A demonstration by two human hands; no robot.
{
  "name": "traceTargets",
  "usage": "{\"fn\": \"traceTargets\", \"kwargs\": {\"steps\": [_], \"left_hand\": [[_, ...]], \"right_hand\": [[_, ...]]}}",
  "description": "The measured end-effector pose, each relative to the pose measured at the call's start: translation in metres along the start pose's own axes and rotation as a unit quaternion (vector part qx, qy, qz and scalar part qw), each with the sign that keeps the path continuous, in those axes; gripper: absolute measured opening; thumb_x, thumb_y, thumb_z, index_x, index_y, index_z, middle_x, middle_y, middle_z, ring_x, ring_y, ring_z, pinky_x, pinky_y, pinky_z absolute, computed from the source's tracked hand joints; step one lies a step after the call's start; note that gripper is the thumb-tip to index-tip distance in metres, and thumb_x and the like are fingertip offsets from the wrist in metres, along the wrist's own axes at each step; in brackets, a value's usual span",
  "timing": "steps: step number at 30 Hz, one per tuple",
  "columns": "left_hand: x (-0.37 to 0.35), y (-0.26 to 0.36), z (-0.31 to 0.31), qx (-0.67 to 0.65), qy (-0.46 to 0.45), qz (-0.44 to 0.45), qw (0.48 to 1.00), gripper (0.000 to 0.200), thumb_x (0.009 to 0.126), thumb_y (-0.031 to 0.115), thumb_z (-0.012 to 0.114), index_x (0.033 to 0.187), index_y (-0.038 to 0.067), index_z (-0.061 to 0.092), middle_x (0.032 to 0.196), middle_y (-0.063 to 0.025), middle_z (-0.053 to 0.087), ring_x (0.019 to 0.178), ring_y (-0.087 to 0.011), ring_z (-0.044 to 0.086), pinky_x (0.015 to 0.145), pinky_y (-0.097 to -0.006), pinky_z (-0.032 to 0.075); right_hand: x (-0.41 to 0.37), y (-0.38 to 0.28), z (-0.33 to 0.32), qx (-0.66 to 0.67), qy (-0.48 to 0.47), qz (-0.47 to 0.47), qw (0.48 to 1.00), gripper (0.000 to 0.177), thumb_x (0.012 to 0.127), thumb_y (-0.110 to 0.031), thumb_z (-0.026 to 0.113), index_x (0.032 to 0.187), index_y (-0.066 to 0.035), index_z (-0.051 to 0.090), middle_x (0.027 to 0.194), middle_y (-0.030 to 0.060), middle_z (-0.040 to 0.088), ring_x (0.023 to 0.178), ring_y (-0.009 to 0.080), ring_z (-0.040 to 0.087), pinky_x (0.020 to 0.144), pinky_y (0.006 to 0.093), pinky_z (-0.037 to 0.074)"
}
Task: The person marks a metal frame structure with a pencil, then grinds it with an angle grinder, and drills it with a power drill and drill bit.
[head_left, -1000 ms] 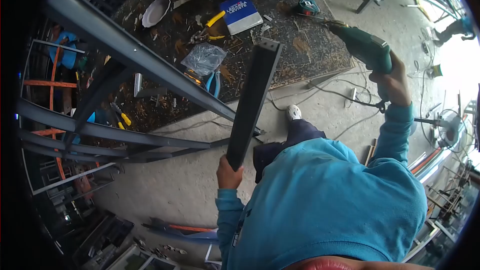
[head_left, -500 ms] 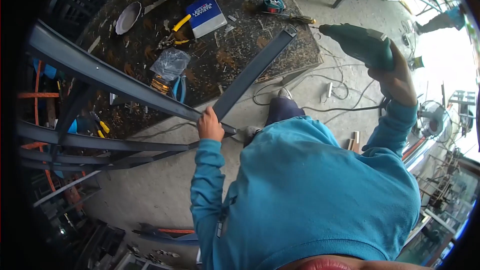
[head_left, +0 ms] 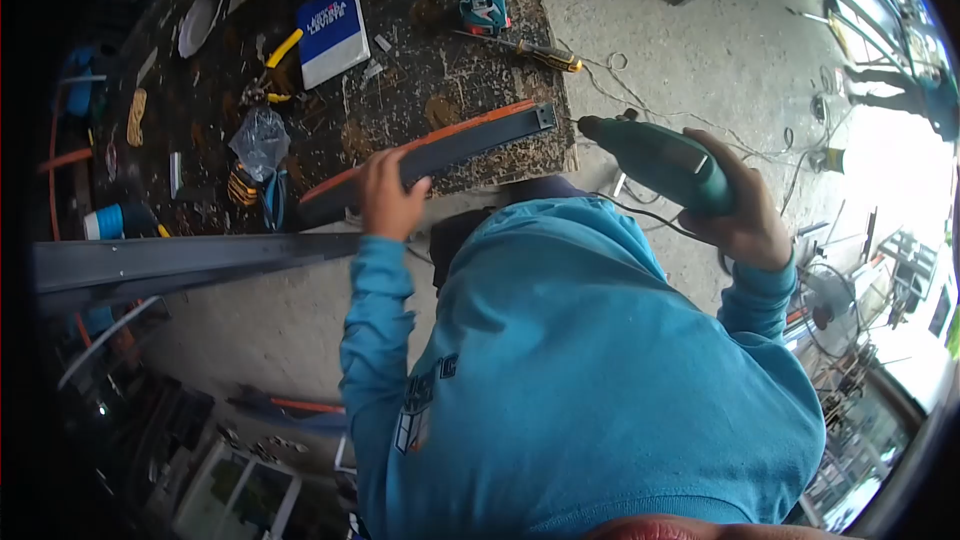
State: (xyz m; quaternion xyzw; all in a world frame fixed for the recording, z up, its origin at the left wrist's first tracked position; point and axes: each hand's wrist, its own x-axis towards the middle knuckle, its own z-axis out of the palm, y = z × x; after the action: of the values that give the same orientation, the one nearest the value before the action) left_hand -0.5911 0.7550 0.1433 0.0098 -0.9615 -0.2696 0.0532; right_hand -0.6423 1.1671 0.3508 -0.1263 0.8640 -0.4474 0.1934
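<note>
My right hand point(head_left: 745, 210) is wrapped round the handle of a green power drill point(head_left: 655, 165). The drill's nose points left, a short gap from the end of a dark metal bar point(head_left: 470, 145). Small holes show in that end, and an orange strip runs along the bar's far edge. Across the bar's near part lies my left hand point(head_left: 392, 195), fingers over the far side and thumb on the near side. The bar lies over the worktable point(head_left: 400, 90). Left of my left hand, a dark metal frame point(head_left: 190, 260) stretches to the edge of view.
On the worktable are a blue-and-white booklet point(head_left: 335, 35), a tape measure point(head_left: 485, 10), a screwdriver point(head_left: 545, 55), yellow-handled pliers point(head_left: 280, 55), a clear plastic bag point(head_left: 262, 140) and an oval dish point(head_left: 201, 20). Cables point(head_left: 690, 130) trail over the floor. A person point(head_left: 925, 95) stands far right.
The bar has turned so its orange strip shows, and it lies at a flatter angle. My right hand has brought the drill lower and left. The metal frame appears lower in view.
</note>
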Motion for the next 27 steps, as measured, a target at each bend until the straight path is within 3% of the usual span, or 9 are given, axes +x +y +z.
{"fn": "traceTargets", "kwargs": {"steps": [1, 5, 7, 14, 27], "left_hand": [[0.010, 0.024, 0.025, -0.019, 0.014, 0.021, 1.000, 0.052, 0.071, 0.020, 0.078, 0.116, 0.004, 0.057, 0.119, -0.0183, 0.056, 0.113, -0.0380, 0.052, 0.100, -0.0449, 0.040], [0.052, 0.091, 0.100, -0.009, 0.023, 0.047, 0.999, 0.051, 0.071, 0.032, 0.079, 0.112, 0.009, 0.057, 0.116, -0.0109, 0.060, 0.110, -0.0314, 0.055, 0.102, -0.0551, 0.033], [0.067, 0.100, 0.123, 0.023, 0.037, 0.029, 0.999, 0.047, 0.071, 0.038, 0.079, 0.105, 0.012, 0.061, 0.107, -0.0079, 0.063, 0.103, -0.0285, 0.057, 0.100, -0.0507, 0.034], [0.073, 0.107, 0.138, 0.107, 0.039, -0.036, 0.993, 0.044, 0.065, 0.050, 0.081, 0.091, 0.018, 0.065, 0.091, 0.0009, 0.065, 0.090, -0.0211, 0.058, 0.084, -0.0448, 0.034], [0.074, 0.102, 0.145, 0.106, 0.050, -0.050, 0.992, 0.042, 0.066, 0.051, 0.079, 0.083, 0.018, 0.062, 0.086, 0.0014, 0.063, 0.087, -0.0208, 0.059, 0.079, -0.0427, 0.034]], "right_hand": [[0.006, 0.004, 0.002, 0.018, -0.014, 0.005, 1.000, 0.074, 0.066, 0.003, 0.075, 0.134, -0.004, 0.048, 0.112, 0.0179, 0.066, 0.106, 0.0263, 0.064, 0.092, 0.0363, 0.049], [0.022, 0.018, 0.026, 0.035, -0.004, -0.030, 0.999, 0.072, 0.066, 0.000, 0.073, 0.133, -0.003, 0.049, 0.109, 0.0184, 0.067, 0.103, 0.0265, 0.067, 0.088, 0.0346, 0.050], [0.025, 0.014, 0.034, -0.002, -0.013, -0.008, 1.000, 0.072, 0.064, -0.001, 0.071, 0.133, -0.004, 0.049, 0.104, 0.0207, 0.068, 0.093, 0.0358, 0.069, 0.081, 0.0369, 0.054], [0.029, 0.030, 0.049, -0.075, -0.008, -0.020, 0.997, 0.072, 0.065, -0.002, 0.069, 0.135, -0.006, 0.049, 0.101, 0.0213, 0.068, 0.086, 0.0372, 0.069, 0.074, 0.0394, 0.055], [0.026, 0.042, 0.064, -0.091, 0.011, -0.014, 0.996, 0.069, 0.068, -0.006, 0.070, 0.134, -0.010, 0.050, 0.097, 0.0217, 0.068, 0.082, 0.0381, 0.069, 0.069, 0.0407, 0.055]]}}
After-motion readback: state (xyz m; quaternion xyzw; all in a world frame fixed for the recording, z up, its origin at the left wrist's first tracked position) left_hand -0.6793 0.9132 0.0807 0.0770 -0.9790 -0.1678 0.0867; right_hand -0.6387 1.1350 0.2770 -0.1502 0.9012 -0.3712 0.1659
